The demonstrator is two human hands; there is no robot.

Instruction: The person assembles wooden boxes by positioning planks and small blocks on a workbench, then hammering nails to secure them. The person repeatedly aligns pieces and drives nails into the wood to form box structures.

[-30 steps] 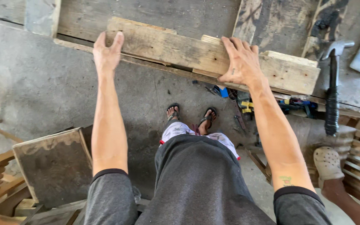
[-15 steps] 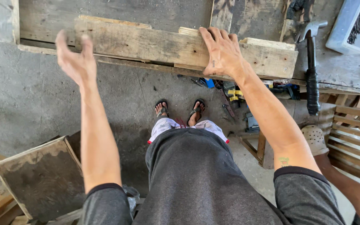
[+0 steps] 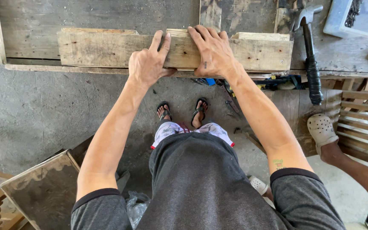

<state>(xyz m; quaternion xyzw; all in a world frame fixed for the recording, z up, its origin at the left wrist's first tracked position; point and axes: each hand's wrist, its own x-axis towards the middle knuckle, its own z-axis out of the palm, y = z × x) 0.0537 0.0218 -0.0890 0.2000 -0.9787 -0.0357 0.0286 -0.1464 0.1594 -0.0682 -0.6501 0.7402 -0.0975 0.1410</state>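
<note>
A long rough wooden plank (image 3: pixel 103 50) lies along the near edge of a worn wooden workbench (image 3: pixel 86 15). My left hand (image 3: pixel 148 63) rests against its middle, fingers spread up over the plank's face. My right hand (image 3: pixel 213 52) lies flat on the plank beside the left one, fingers reaching over its top edge. Both hands press on the wood side by side. More pale boards (image 3: pixel 260 36) sit just behind the plank.
A claw hammer (image 3: pixel 311 59) lies on the bench at right, near a clear plastic box (image 3: pixel 354 17). Tools (image 3: pixel 273 83) lie under the bench. Another person's leg and pale clog (image 3: pixel 321 128) stand at right by a slatted pallet (image 3: pixel 365 123). A dark board (image 3: pixel 43 191) leans lower left.
My left hand came off the plank's left end, swung through the air and landed at the middle beside my right hand. The view shifted so the plank sits more central.
</note>
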